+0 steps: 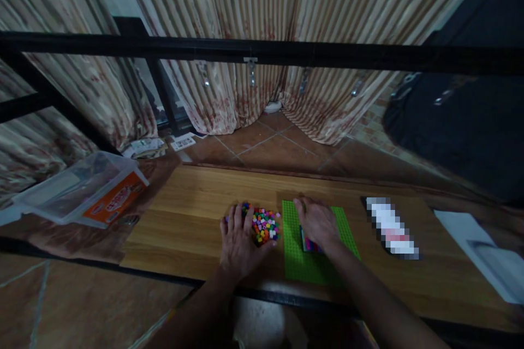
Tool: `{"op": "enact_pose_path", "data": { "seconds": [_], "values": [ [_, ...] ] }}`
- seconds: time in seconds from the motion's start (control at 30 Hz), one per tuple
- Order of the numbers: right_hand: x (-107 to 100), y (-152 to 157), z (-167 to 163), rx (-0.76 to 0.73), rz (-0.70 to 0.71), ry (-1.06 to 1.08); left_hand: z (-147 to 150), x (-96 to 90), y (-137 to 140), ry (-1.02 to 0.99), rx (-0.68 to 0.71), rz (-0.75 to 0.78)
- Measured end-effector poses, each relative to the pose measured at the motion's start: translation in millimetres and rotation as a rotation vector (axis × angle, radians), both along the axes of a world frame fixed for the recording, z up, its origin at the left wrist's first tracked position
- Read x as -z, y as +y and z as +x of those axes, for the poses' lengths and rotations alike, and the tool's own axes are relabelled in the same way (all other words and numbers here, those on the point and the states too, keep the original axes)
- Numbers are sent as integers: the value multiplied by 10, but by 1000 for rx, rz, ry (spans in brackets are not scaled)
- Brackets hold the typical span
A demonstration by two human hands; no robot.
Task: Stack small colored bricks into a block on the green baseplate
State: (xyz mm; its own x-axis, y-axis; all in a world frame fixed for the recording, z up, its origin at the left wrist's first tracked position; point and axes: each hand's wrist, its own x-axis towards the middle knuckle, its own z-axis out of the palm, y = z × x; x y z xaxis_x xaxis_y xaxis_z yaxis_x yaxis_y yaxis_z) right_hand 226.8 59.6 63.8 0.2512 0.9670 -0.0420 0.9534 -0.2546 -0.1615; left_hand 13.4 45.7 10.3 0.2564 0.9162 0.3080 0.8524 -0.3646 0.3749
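Note:
My left hand [238,242] lies open on the wooden board, fingers stretched, at the left side of a loose pile of small coloured toy bricks [264,224]. Part of the pile is under or behind its fingers. To the right is a green studded baseplate [293,253], lying flat. Over it, my right hand [318,222] is bent with its fingers drawn together toward the far side; whatever is at the fingertips is hidden. Beneath that hand, a block of coloured bricks [310,245] sits on the baseplate, partly covered by the palm and wrist.
A blurred-out phone-like object [393,229] rests right of the baseplate, with a white sheet [477,245] farther right. A clear plastic bin with an orange label [117,204] stands at the left. A black metal bar [278,53] crosses before striped curtains [254,0].

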Motion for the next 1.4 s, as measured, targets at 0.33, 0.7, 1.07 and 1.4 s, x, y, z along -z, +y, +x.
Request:
{"op": "enact_pose_path", "data": {
  "seconds": [0.33,0.7,1.07,1.4],
  "values": [
    [-32,0,-22,43,-60,11,-116,-217,294,-226,-148,-133],
    [-32,-5,-18,48,-10,60,127,-485,603,85,-241,-268],
    [-21,-42,13,-19,194,236,238,-529,739,286,-276,-314],
    [-197,-536,434,-287,452,471,323,-747,641,269,-283,-218]
  ]
}}
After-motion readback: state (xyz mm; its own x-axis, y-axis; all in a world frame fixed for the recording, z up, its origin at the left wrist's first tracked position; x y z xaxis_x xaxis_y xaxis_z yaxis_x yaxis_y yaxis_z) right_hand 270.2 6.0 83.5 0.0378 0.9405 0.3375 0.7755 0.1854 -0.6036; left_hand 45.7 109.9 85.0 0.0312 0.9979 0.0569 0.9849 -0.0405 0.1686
